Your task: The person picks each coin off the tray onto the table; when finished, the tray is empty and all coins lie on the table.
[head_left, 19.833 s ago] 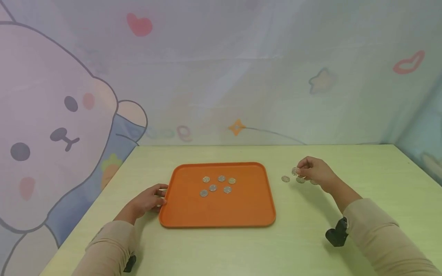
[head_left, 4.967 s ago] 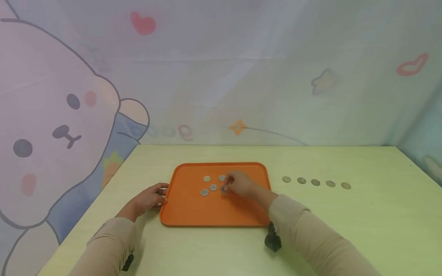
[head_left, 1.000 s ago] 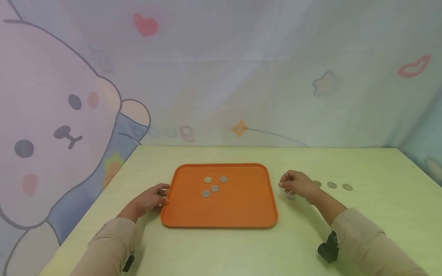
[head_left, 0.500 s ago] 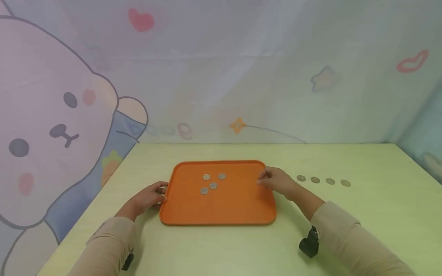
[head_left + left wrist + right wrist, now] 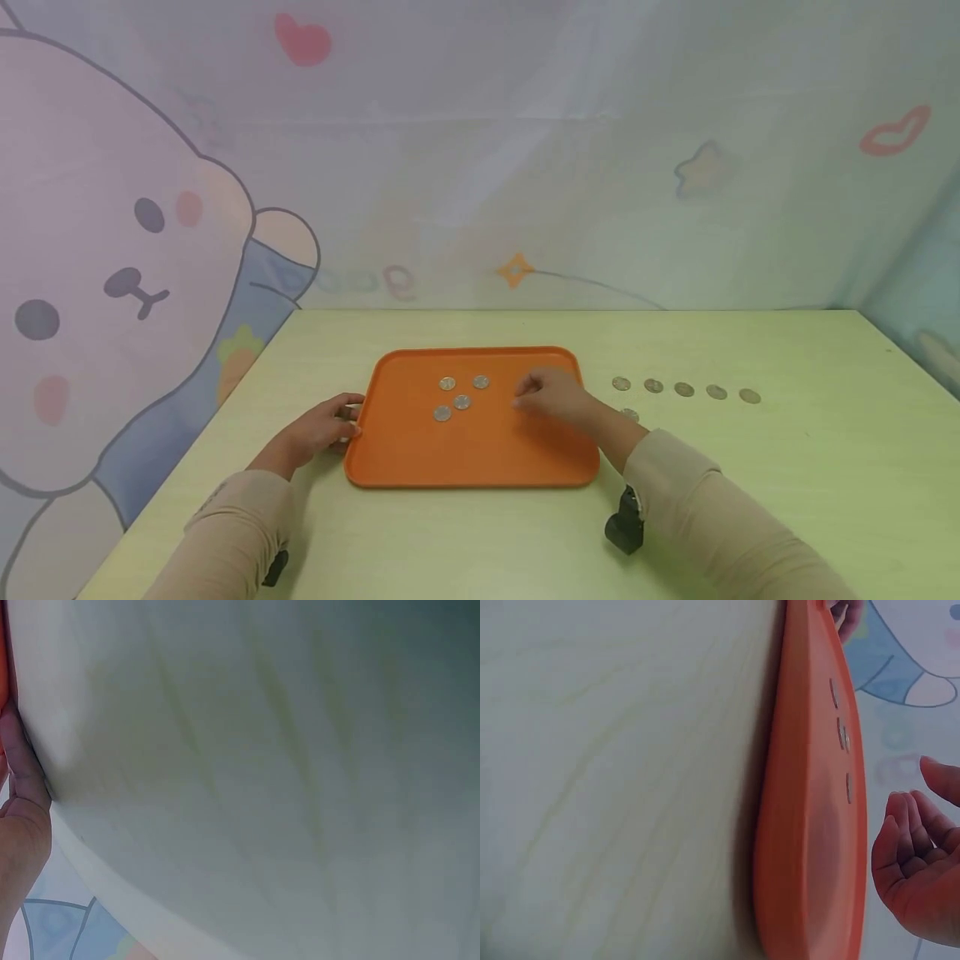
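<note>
Head view: I log my right hand [image 5: 551, 398] over the orange tray [image 5: 472, 454], fingers loosely curled, empty, near 4 coins [image 5: 461, 402]. Left hand [image 5: 322, 429] grips the rim. Coins look thin, stiff, slippery; pinch the edges.

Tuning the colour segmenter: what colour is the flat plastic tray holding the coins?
Orange, plain with no pattern: the flat plastic tray shows best in the head view.
</note>
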`<state>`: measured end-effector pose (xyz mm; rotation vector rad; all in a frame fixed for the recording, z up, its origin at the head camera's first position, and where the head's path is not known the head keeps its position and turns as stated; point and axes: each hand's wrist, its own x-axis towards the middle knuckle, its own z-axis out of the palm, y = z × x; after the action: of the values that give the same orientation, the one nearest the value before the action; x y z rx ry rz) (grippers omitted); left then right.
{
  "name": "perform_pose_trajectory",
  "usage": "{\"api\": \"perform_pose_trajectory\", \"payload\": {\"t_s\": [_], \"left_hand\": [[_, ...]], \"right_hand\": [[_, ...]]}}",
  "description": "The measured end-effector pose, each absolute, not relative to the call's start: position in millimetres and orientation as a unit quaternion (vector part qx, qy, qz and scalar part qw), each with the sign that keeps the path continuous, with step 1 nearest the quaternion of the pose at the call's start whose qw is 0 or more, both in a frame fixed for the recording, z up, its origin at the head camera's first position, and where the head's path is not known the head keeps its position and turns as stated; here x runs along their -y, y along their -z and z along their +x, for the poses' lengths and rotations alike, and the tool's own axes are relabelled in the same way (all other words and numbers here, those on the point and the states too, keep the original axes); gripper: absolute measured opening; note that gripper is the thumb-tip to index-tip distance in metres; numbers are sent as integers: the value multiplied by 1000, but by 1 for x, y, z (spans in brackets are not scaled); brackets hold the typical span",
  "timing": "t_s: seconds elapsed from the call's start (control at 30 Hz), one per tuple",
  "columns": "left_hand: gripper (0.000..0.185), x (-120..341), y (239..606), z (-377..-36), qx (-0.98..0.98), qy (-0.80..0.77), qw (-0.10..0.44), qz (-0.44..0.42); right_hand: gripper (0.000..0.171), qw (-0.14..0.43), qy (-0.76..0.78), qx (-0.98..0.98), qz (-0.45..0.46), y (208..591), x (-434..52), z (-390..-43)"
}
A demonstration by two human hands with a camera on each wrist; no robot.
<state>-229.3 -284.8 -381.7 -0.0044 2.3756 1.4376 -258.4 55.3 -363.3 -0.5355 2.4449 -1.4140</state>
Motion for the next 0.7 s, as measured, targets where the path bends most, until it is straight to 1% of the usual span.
{"api": "perform_pose_trajectory", "payload": {"t_s": [0.1, 0.33, 0.57, 0.7], "left_hand": [[52, 285, 381, -229, -843, -507, 179, 0], [52, 285, 383, -228, -840, -512, 179, 7], [53, 285, 381, -228, -840, -512, 182, 0], [52, 285, 380, -228, -840, -511, 183, 1]], "right_hand": [[16, 132, 460, -859, -179, 362, -47, -263], [15, 165, 473, -849, -170, 359, -35, -276], [17, 163, 445, -861, -181, 362, -25, -295], [21, 156, 411, -877, -192, 362, -18, -305]]}}
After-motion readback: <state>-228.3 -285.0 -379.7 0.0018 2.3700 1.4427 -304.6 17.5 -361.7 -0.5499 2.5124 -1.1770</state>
